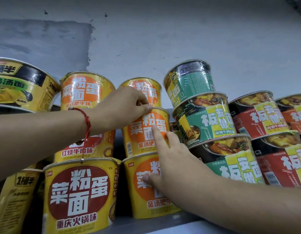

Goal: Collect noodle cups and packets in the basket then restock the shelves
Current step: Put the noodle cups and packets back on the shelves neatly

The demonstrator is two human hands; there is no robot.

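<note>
Middle orange cup sits stacked on the shelf; left hand pinches its rim, right hand lies open-fingered against the stack. Best to square it over the cup below before releasing

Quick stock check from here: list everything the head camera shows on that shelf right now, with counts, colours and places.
Yellow cups with orange discs: four, centre stack and top row.
Yellow cups with dark red discs: two, stacked lower left.
Yellow-and-black cups: at least two, far left, cut off by the frame.
Green cups: three, stacked right of centre, top one tilted.
Red cups: at least four, far right.
Shelf: one, grey, under the cups.
Wall: grey-white, behind.
Left hand: red string bracelet, grips the middle orange-disc cup's rim.
Right hand: fingers on that stack's front.
</note>
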